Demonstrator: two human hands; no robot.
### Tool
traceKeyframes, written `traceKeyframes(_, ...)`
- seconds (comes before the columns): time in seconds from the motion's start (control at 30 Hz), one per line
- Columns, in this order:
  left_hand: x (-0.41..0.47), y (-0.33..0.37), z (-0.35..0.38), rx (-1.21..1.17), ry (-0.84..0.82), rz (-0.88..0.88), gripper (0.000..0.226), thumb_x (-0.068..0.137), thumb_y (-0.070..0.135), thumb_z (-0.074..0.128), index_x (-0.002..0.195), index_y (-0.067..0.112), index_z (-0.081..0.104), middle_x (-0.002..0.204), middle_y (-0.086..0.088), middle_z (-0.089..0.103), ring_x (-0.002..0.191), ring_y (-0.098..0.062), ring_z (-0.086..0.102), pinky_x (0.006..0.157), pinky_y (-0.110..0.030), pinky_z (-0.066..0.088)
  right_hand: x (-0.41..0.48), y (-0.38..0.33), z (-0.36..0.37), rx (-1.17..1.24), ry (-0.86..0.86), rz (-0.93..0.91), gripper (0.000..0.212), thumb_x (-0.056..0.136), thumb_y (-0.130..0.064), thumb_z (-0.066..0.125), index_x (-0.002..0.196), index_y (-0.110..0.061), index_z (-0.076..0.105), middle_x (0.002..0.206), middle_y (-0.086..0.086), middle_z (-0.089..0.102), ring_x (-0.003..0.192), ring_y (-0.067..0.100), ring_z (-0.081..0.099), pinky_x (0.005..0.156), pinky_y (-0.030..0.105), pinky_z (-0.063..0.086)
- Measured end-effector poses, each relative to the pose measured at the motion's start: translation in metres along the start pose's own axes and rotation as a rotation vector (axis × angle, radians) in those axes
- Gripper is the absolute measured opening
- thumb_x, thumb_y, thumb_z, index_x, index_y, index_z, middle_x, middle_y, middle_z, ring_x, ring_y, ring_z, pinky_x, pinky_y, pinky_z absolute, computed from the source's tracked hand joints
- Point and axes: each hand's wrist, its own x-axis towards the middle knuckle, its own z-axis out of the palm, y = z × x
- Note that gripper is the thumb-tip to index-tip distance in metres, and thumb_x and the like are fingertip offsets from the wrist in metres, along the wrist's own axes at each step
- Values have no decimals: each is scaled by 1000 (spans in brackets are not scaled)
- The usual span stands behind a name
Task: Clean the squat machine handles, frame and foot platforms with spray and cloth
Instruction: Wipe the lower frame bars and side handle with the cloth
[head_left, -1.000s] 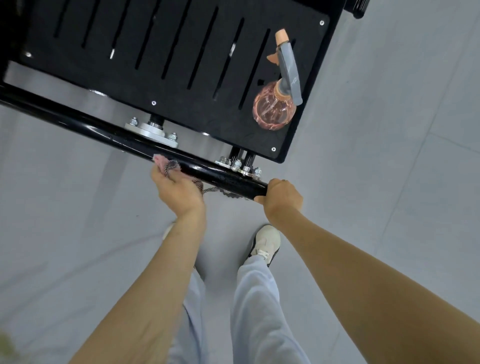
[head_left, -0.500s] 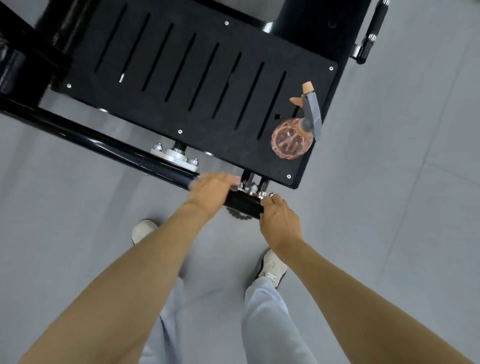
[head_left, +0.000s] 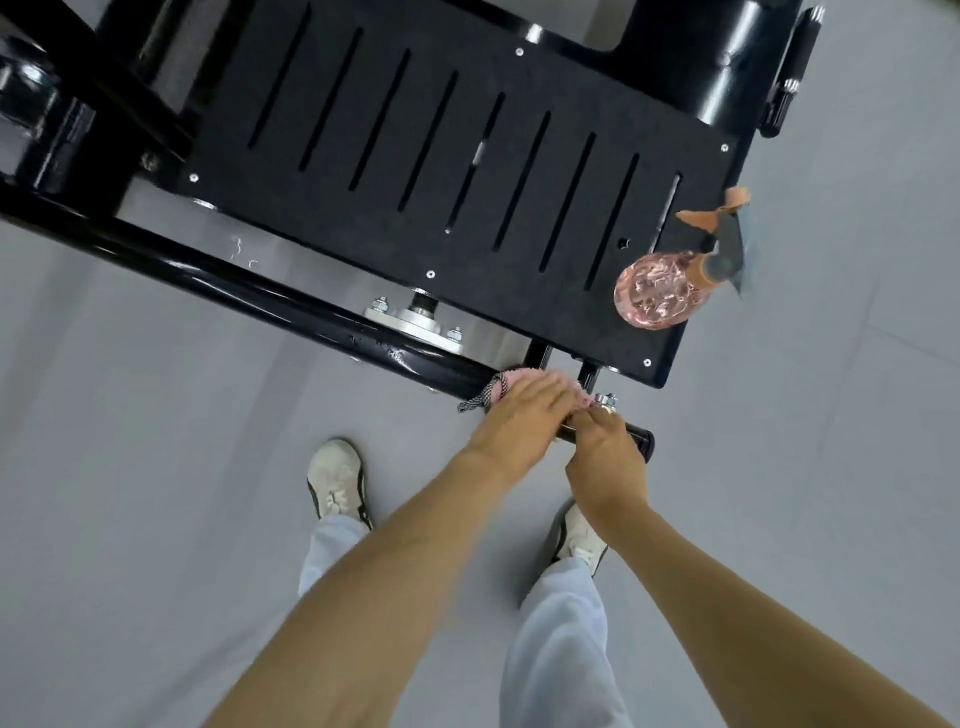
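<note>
Fingers (head_left: 553, 388) of the left hand (head_left: 524, 415) are laid fairly straight over the pink cloth (head_left: 506, 378), which is pressed onto the black bar (head_left: 311, 306); the right hand (head_left: 605, 460) is curled round the bar's end just beside it. From the cloth the bar's length runs away up-left, so a sweep that way is judged best made by the left hand. Farther off, the spray bottle (head_left: 654, 291) rests on the foot platform (head_left: 363, 171).

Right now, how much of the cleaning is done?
Nothing plainly looks finished yet. In hand: the left hand presses the pink cloth on the black bar near its end, and the right hand grips that end. Left, probably: the foot platform, where the spray bottle stands.
</note>
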Motion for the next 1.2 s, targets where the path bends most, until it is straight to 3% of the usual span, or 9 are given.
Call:
traceKeyframes(0.13,-38,-86,-35,84,60,-31,79,82,-17,35,152,14,15,160,-2,9,147,-15,3,119,-27,-7,2,-26,8,20,33,-21,45,80,10,49,123,-2,54,116,13,53,108,30,49,84,40,49)
traceKeyframes(0.27,-72,-162,-66,27,230,-311,83,76,-23,38,150,12,22,158,-4,17,147,-17,10,117,-24,-7,15,-62,13,-40,-18,-91,52,88,-1,51,138,-7,40,132,10,45,119,28,43,98,38,42)
traceKeyframes(0.4,-57,-146,-60,-53,366,-525,74,75,-19,45,144,7,36,152,-7,33,144,-22,22,120,-31,10,27,-81,17,-158,-79,-88,60,96,-21,49,149,-8,22,147,8,34,133,26,35,111,37,30)
traceKeyframes(0.5,-38,-99,-45,-186,298,-303,57,69,-12,56,121,11,59,124,-5,57,127,-28,44,109,-34,28,29,-82,18,-247,-153,-25,68,98,-29,46,152,-7,9,155,9,23,143,24,21,119,40,17)
traceKeyframes(0.57,-36,-81,-42,-175,153,-103,60,71,-9,59,126,14,57,130,-2,54,133,-21,38,115,-35,19,30,-82,18,-334,-199,-35,72,99,-32,46,152,-6,5,157,9,19,145,23,18,119,40,16)
traceKeyframes(0.77,-54,-153,-78,-57,204,-3,75,68,-21,36,130,15,56,138,-1,52,133,-18,42,116,-26,12,45,-97,6,-521,-208,-38,65,95,-42,50,142,-2,30,135,9,49,126,26,44,105,37,36)
traceKeyframes(0.93,-74,-237,-111,-17,348,-416,49,84,-4,46,124,19,59,131,1,56,126,-24,44,110,-33,24,56,-115,7,-582,-242,25,58,94,-50,48,131,-5,46,123,10,55,116,26,52,96,35,46)
traceKeyframes(1.1,-54,-214,-94,33,420,-584,49,78,-10,48,124,5,55,130,-13,54,129,-29,41,116,-35,12,55,-114,9,-604,-213,-5,59,95,-51,45,131,-4,45,125,10,56,116,24,53,94,34,47)
traceKeyframes(1.2,-56,-174,-72,-104,453,-384,49,78,-5,39,119,13,60,119,-5,56,120,-25,47,112,-27,14,52,-119,10,-537,-176,9,59,95,-48,47,134,-4,41,130,10,51,121,23,48,97,34,43)
